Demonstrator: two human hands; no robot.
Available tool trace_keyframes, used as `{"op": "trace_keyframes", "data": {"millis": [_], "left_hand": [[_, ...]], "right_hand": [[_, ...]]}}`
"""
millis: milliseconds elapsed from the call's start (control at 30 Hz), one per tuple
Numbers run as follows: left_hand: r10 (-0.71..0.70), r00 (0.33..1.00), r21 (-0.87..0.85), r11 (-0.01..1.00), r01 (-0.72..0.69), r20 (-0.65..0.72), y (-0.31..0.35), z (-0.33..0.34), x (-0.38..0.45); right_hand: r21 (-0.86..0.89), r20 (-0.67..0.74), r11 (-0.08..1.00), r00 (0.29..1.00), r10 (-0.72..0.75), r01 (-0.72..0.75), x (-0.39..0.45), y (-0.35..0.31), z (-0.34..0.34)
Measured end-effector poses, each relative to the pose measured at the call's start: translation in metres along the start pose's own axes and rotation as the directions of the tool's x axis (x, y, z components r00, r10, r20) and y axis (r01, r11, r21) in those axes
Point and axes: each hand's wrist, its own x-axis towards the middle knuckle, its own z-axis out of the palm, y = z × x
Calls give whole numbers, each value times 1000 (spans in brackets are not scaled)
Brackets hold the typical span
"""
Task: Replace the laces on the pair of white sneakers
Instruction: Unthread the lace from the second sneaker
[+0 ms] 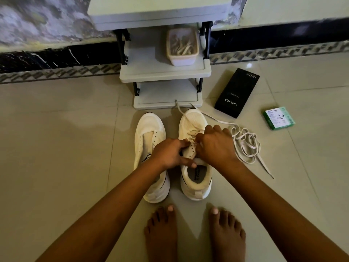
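Note:
Two white sneakers stand side by side on the tiled floor, toes pointing away from me. The left sneaker (149,133) has bare eyelets with no lace in them. Over the right sneaker (194,178) my left hand (170,154) grips the inner eyelet flap, thumb at the tongue. My right hand (213,144) pinches the lace at the eyelets, fingers curled. A white lace (245,142) runs from that shoe's toe and lies in a loose tangle on the floor to its right.
A grey tiered shelf (164,72) stands just beyond the shoes, with a white tub of laces (182,46) on its middle level. A black phone box (237,92) and a small green box (278,118) lie at the right. My bare feet (194,237) are close behind the sneakers.

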Motion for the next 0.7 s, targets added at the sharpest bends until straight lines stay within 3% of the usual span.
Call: {"op": "trace_keyframes", "data": {"millis": [100,167,233,267,300,333,367,433,533,600,700], "left_hand": [[-11,1000,7,1000,11,1,0,0,0],[-17,1000,21,1000,17,-9,0,1,1],[-14,1000,31,999,15,-15,0,2,2],[-15,1000,26,1000,16,-15,-1,3,2],[-16,1000,18,1000,16,-17,-2,3,2],[-17,1000,10,1000,17,-16,-2,3,2],[-18,1000,0,1000,18,-13,-3,3,1],[-17,1000,-14,1000,17,-9,-3,3,1],[-18,1000,-7,1000,18,-14,-2,2,-1],[-24,1000,-1,1000,24,-12,-1,3,-2],[-39,999,-5,999,39,-7,-1,3,-1]], "right_hand": [[11,-21,1000,1000,-21,22,1,-3,1],[255,-2,965,998,67,-64,6,-4,3],[620,107,753,975,194,-218,10,-1,2],[740,157,620,963,218,-261,9,0,3],[779,181,565,960,212,-272,7,-1,2],[751,178,609,966,186,-255,4,-1,2],[635,150,741,976,157,-217,1,-1,4],[295,74,949,993,92,-110,-2,1,7],[81,-53,996,997,48,-44,-3,2,8],[83,-93,996,995,39,-31,-2,2,8],[420,-55,903,991,122,-88,3,-3,-1]]}}
